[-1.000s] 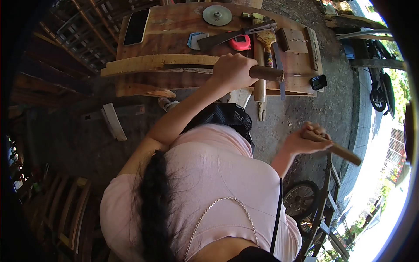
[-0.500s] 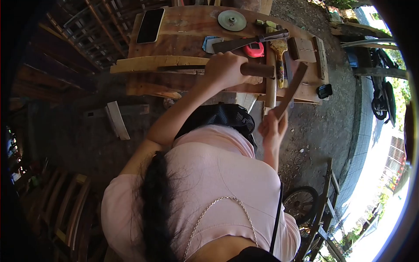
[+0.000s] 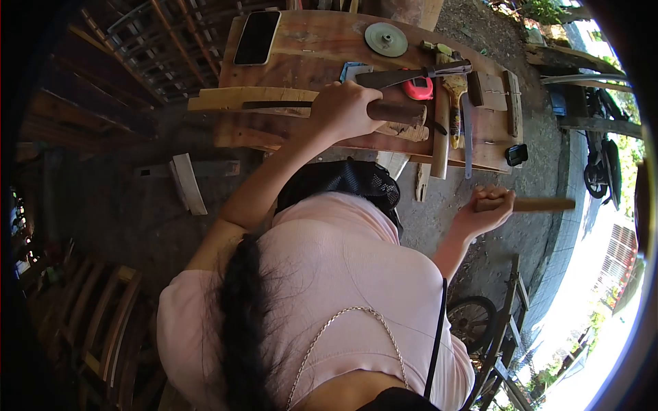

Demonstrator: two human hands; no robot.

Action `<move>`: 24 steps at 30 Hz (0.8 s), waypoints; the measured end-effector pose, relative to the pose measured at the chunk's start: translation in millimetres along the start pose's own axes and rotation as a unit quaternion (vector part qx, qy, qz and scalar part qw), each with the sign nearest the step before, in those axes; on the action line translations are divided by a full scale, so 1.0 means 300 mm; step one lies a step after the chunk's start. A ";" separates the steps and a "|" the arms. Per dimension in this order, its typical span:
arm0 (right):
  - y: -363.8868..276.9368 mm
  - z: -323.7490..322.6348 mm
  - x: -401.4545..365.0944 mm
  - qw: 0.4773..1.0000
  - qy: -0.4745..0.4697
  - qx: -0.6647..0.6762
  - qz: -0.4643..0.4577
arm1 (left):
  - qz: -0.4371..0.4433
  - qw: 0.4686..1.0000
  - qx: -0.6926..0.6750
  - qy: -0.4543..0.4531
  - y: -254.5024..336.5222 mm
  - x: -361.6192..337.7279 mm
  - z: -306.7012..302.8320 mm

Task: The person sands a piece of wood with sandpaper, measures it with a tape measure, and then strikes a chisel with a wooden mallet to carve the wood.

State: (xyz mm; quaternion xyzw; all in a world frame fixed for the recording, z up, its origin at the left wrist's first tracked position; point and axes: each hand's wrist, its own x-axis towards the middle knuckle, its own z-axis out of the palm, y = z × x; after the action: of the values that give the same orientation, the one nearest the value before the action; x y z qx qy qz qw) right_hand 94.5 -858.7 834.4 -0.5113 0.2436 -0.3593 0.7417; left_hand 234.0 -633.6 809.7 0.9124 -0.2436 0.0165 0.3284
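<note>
My left hand [image 3: 343,109] is closed around a chisel, its thick brown wooden handle [image 3: 397,112] sticking out to the right. The dark narrow blade [image 3: 277,105] runs left along a pale wooden piece [image 3: 216,99] on the workbench. To the right of the bench's near edge, my right hand [image 3: 490,209] grips one end of a wooden stick [image 3: 545,205], which points right and is apart from the chisel. Just beyond my left hand lie a broad-bladed tool [image 3: 384,77] and a red tape measure [image 3: 417,87].
On the wooden workbench [image 3: 315,58] lie a phone [image 3: 258,38], a grey disc [image 3: 386,40], a paintbrush [image 3: 454,92], a thin metal strip [image 3: 468,137] and wooden blocks [image 3: 488,91]. A small black container [image 3: 517,155] sits by its right corner. Wood scraps [image 3: 188,183] lie on the ground.
My right hand has swung right and away from the bench with the stick, which has turned from slanting upward to nearly level. My left hand and the chisel have shifted slightly left.
</note>
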 end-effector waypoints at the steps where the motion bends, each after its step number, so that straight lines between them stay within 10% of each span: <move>1: 0.004 0.024 0.012 0.988 0.087 0.105 -0.065 | 0.010 1.000 -0.003 0.008 0.000 -0.006 -0.006; 5: 0.233 0.101 -0.167 0.966 -0.144 -0.140 -0.166 | 0.016 1.000 0.012 0.020 -0.031 -0.001 -0.014; 7: 0.118 0.075 -0.139 0.932 -0.243 -0.254 0.087 | -0.025 0.999 0.017 0.034 -0.105 0.006 -0.012; 13: 0.084 0.191 -0.073 0.994 0.083 0.045 -0.058 | -0.004 0.998 0.035 0.046 -0.112 -0.005 -0.055; 15: 0.261 0.201 -0.199 0.963 -0.185 -0.150 -0.128 | -0.017 0.999 0.030 0.031 -0.122 -0.010 -0.064; 19: 0.089 0.144 -0.066 0.961 -0.184 -0.186 0.094 | -0.023 0.996 0.055 0.070 -0.199 -0.012 -0.093; 23: 0.129 0.191 -0.032 0.991 0.052 -0.043 -0.112 | -0.006 0.996 0.044 0.074 -0.192 -0.025 -0.122; 24: 0.259 0.180 -0.054 0.953 -0.076 -0.125 -0.264 | -0.003 0.996 0.036 0.078 -0.194 -0.026 -0.123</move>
State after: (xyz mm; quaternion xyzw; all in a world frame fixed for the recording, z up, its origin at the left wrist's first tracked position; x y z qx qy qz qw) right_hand 145.9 -797.5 781.2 -0.6719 0.0859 -0.4693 0.5665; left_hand 258.3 -569.1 802.7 0.9203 -0.2143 0.0952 0.3131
